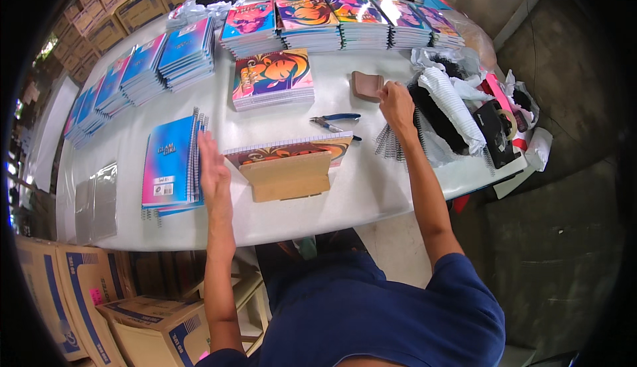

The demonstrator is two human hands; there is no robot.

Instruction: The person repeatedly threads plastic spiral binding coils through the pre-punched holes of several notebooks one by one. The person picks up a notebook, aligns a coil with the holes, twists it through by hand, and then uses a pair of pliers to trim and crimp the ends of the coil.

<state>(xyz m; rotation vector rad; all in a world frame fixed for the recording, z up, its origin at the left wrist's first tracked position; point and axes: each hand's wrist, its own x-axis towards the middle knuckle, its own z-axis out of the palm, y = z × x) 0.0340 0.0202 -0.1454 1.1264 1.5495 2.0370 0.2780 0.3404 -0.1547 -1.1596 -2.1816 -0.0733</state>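
My left hand (215,171) lies edge-on with its fingers stretched out, between a stack of blue and pink spiral notebooks (170,158) and a notebook (298,145) propped up on a cardboard stand (288,178). It seems to touch the stack's spiral edge. My right hand (398,107) is closed in a pinch at the right edge of a brown curved pad (366,86); what the fingers hold is hidden. Loose black spiral coils (391,143) lie just below that hand. Blue-handled pliers (335,122) rest behind the propped notebook.
A stack of illustrated covers (273,78) stands mid-table, with several notebook stacks (308,22) along the back and more (186,52) at the left. White wrapping with black coils (451,112) and a black box (494,131) crowd the right. Cardboard boxes (156,320) stand below left.
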